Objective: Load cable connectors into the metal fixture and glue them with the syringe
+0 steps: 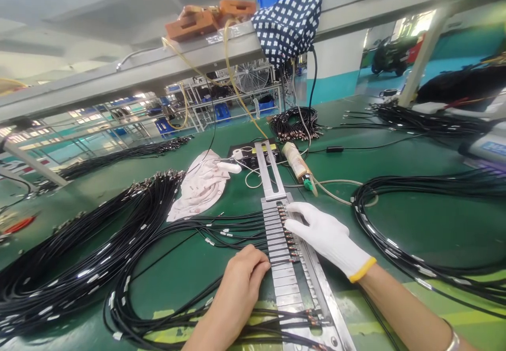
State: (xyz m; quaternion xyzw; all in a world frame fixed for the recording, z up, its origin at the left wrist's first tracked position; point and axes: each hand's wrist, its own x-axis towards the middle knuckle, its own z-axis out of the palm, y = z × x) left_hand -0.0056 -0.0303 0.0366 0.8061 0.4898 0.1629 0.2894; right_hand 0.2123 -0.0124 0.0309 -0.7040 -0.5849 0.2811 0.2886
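Steel fixture (287, 288): my left hand (239, 285) curls shut on black cables (229, 219) at its left edge; my flat, spread-fingered right hand (326, 235) should press connectors (291, 246) squarely down.

We are looking at a long grey metal jig (283, 282) lying flat on the green mat (395, 219), running away from us, slotted plates stacked in a row. Thin black cables (225, 228) are coming in from the left and lying across the slots, with their reddish-brass connector ends (292, 248) sitting lined up along the jig's right side. More cables are crossing its near end.
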